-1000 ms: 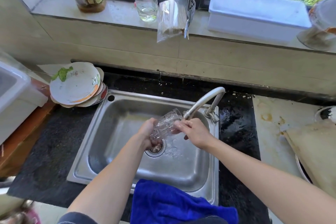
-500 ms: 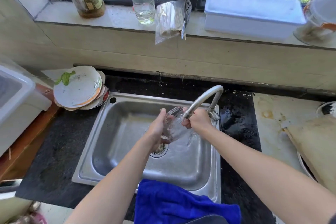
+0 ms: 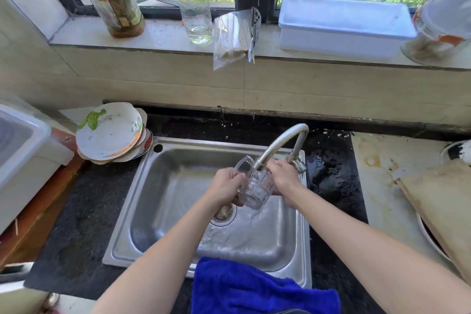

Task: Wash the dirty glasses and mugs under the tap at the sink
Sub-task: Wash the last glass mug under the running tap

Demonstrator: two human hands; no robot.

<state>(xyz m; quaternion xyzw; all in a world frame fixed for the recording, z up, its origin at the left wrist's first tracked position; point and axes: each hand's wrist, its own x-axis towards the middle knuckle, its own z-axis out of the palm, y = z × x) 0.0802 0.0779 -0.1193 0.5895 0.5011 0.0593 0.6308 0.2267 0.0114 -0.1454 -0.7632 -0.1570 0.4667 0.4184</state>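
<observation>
Dark speckled countertop [image 3: 76, 211] is carrying a steel sink [image 3: 165, 211] below a sunlit windowsill [image 3: 158, 35]. Over the middle of the basin, a clear glass mug [image 3: 254, 190] is hanging roughly upright right under the spout of the curved tap [image 3: 280, 143], with water spilling below it toward the drain [image 3: 224, 213]. The left hand [image 3: 225, 187] is gripping the mug's left side beside the handle, fingers curled. The right hand [image 3: 281, 177] is cupping the opposite side, its fingertips hiding behind the glass. A blue cloth [image 3: 254, 288] is draping over the sink's near rim. Dirty stacked plates [image 3: 112, 132] are leaning at the sink's far-left corner. On the windowsill, a brown sauce bottle [image 3: 112, 0], a clear bottle [image 3: 195, 0] and a white tray [image 3: 344, 25] are standing.
</observation>
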